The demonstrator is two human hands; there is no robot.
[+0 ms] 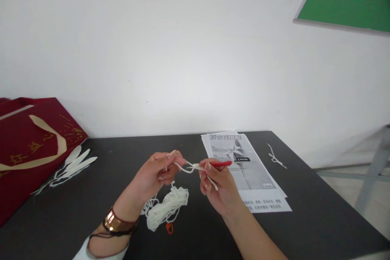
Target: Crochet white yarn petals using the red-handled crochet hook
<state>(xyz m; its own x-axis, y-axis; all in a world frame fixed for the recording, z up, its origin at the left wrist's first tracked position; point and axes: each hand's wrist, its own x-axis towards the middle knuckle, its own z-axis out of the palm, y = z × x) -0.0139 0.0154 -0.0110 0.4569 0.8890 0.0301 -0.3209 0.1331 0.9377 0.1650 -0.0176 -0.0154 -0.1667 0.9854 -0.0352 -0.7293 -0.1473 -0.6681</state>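
Observation:
My left hand (158, 172) is closed, pinching a strand of white yarn (187, 166) that stretches across to my right hand (217, 189). My right hand is closed round a red-handled crochet hook (221, 164), whose tip sits in the yarn loop between the hands. The strand runs down to a loose bundle of white yarn (166, 208) lying on the dark table (122, 158) under my hands. A small orange stitch marker (169, 228) lies by the bundle. A gold bracelet is on my left wrist.
Printed instruction sheets (252, 174) lie right of my hands, with a short knotted bit of white yarn (276, 157) beyond them. At the left stand a dark red gift bag (27, 150) and several white petal-shaped pieces (71, 164). A white wall runs behind the table.

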